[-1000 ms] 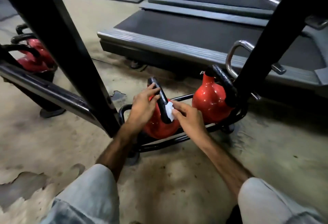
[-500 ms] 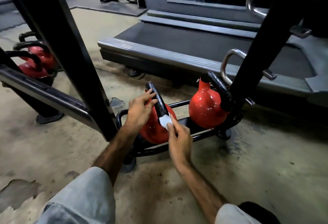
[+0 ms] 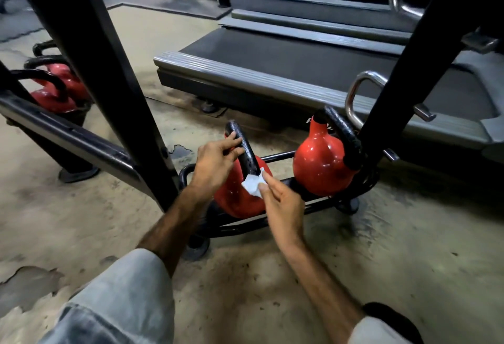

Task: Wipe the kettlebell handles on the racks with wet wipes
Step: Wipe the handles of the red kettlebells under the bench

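At frame centre, my left hand fingers are curling round the handle; my right hand is pinching the wipe at its base. That thin pinch risks the wipe slipping off.

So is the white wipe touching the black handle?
Touching: the head view shows the wet wipe, pinched by the right hand, pressed against the handle base.

Pretty clearly a gym: red kettlebells with black handles on a low black steel rack, grey treadmill deck just beyond the fingers, worn concrete floor.
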A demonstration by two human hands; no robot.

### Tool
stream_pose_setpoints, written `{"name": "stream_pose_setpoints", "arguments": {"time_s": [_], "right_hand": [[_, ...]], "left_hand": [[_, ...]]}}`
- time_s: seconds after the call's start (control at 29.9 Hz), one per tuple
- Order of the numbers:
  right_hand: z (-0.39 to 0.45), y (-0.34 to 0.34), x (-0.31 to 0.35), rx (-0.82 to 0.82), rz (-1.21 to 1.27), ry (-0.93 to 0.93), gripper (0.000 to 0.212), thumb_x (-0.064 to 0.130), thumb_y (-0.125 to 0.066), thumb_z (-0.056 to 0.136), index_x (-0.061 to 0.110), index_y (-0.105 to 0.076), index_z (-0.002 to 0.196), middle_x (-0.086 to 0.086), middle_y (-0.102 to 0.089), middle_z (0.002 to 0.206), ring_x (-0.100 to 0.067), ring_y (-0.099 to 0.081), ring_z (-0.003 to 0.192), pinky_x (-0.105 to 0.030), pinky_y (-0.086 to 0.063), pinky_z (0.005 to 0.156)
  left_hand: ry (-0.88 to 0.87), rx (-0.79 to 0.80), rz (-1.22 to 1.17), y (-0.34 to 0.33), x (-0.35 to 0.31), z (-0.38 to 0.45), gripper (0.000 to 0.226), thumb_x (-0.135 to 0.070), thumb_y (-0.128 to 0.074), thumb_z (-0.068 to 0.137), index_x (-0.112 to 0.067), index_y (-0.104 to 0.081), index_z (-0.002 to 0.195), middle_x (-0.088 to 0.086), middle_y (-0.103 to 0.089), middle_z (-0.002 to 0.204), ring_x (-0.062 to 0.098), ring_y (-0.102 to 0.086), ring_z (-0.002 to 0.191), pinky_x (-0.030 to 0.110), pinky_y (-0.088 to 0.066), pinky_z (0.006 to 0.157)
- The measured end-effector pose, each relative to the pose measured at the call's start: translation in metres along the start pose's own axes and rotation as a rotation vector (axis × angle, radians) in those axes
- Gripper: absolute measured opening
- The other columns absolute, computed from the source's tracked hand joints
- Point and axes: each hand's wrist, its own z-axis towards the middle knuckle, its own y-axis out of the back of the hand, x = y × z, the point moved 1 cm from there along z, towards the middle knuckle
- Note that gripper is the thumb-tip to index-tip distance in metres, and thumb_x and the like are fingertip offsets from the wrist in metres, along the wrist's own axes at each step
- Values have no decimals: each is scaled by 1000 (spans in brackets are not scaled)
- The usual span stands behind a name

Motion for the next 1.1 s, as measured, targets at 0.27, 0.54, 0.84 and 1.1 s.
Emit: {"name": "stream_pose_setpoints", "arguments": {"time_s": [0.27,0.54,0.84,1.1], "right_hand": [[42,-38,28,-72,-74,328,25,24,-64,92,23,-69,116,9,-71,115,0,-63,108,-24,-50,95],[33,2,-13,15,-557,1140,10,12,-66,91,15,-75,94,8,-71,112,-26,-59,120,-47,-40,107],[60,-9,51,488,-1277,1462,10,31,-62,78,22,-62,81,4,-68,78,-23,-54,85,-36,-38,70],[105,-14,100,584,-1373,1300,19,40,-51,87,27,-61,96,3,-64,86,-19,-56,94,-33,-42,73]], "left_hand": [[3,-15,-21,4,5,1,32,-10,-68,83,-15,-69,115,-4,-62,128,1,-52,121,26,-39,109],[3,-1,-64,7,10,12,24,-2,-67,85,-13,-73,105,-1,-67,119,4,-61,110,33,-52,97],[36,110,57,25,0,9,36,3,-55,90,-21,-71,112,-7,-64,124,5,-60,108,27,-50,96],[125,124,230,27,4,15,70,17,-36,72,-29,-69,114,-3,-71,111,10,-63,104,31,-51,96]]}}
